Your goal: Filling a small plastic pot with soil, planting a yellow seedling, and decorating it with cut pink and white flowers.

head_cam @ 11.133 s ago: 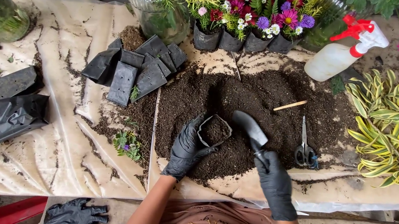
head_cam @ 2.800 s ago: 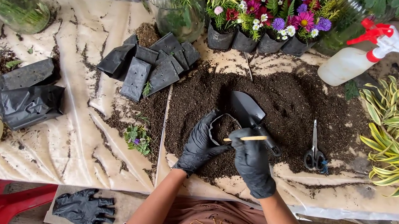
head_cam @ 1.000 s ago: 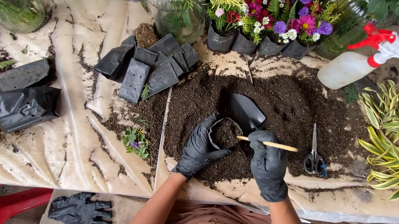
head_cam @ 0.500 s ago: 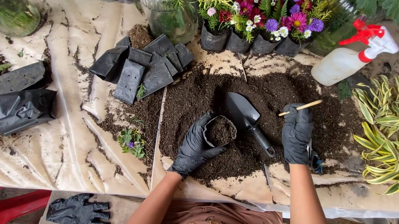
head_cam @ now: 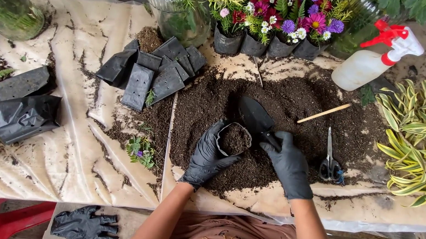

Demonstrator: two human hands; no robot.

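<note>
My left hand [head_cam: 206, 156], in a black glove, grips a small black grow bag [head_cam: 234, 139] filled with soil, held upright on the soil pile [head_cam: 293, 100]. My right hand [head_cam: 290, 163], also gloved, holds the handle of a dark trowel [head_cam: 255, 117] whose blade points up and left, just right of the bag. A thin wooden stick [head_cam: 324, 113] lies on the soil to the upper right of my right hand. Small scissors [head_cam: 330, 162] rest on the soil just right of that hand.
Several empty black grow bags [head_cam: 149, 70] lie upper left, more folded ones [head_cam: 19, 108] far left. Potted flowers [head_cam: 277, 17] and a glass jar [head_cam: 176, 6] stand at the back. A spray bottle [head_cam: 374, 59] and striped leaf cuttings [head_cam: 421, 140] lie right. Spare gloves [head_cam: 84, 224] sit near the front edge.
My right hand has put the wooden stick down on the soil at upper right and come back to grip the trowel beside the bag. The left hand keeps holding the bag.
</note>
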